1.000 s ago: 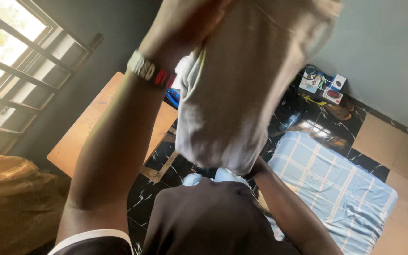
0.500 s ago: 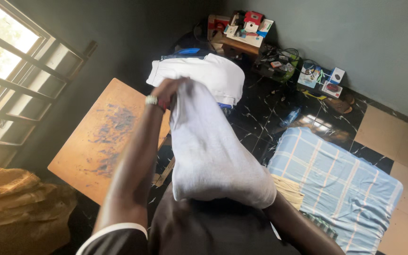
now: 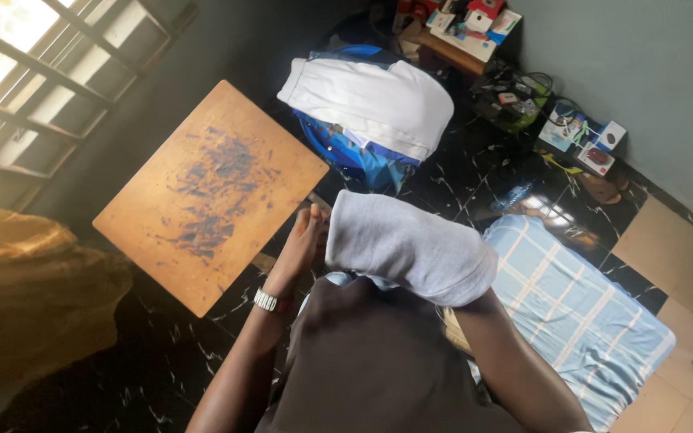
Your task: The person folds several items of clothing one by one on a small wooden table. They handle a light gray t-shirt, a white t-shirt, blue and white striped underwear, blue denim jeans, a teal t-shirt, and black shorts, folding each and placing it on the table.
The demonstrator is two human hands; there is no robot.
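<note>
Two pale folded garments are counted: one light grey cloth (image 3: 411, 248) held in front of the body and one white cloth (image 3: 370, 100) laid on a blue bag (image 3: 346, 152). One wooden tabletop (image 3: 210, 188) is seen. One blue checked mattress (image 3: 579, 313) is counted. One left hand (image 3: 302, 244) is visible, and one wristband (image 3: 266, 301) is worn on it. One barred window (image 3: 18, 64) is seen.
</note>
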